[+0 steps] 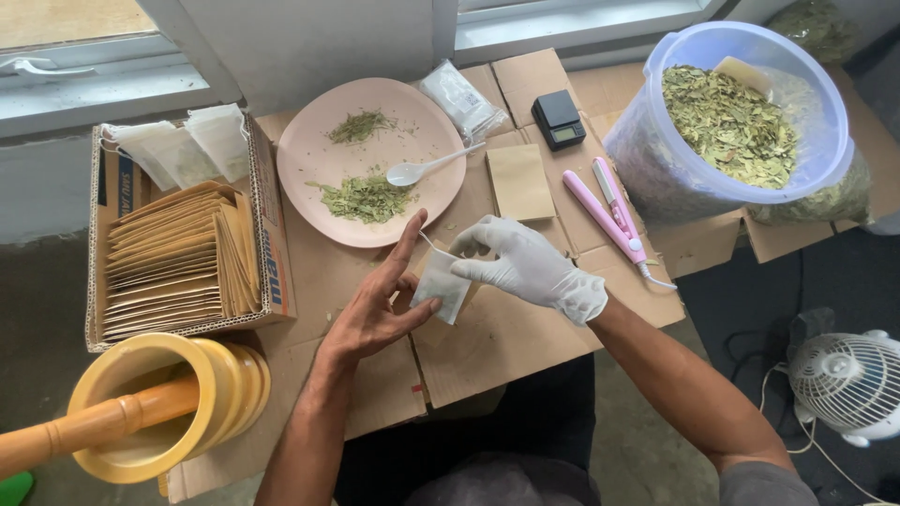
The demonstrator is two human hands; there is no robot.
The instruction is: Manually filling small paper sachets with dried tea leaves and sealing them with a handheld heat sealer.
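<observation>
Both hands meet over the flattened cardboard that covers the bench, and between them sits a small white filter bag. The bare left hand backs the bag with thumb and fingers spread, giving it a flat support, while the gloved right hand pinches its upper edge, as if to keep the mouth steady; both are closed on the bag, not on each other.

Just beyond the hands lies a pink plate with two small heaps of crushed green leaves and a white spoon resting on it, within easy reach of the bag. A brown paper envelope lies flat beside the plate, and a pink sealing tool and a small black scale sit to the right of it. A clear tub of dried leaves stands at the far right. On the left, a cardboard box holds stacked envelopes, and a yellow mortar with its pestle stands near the left forearm.
</observation>
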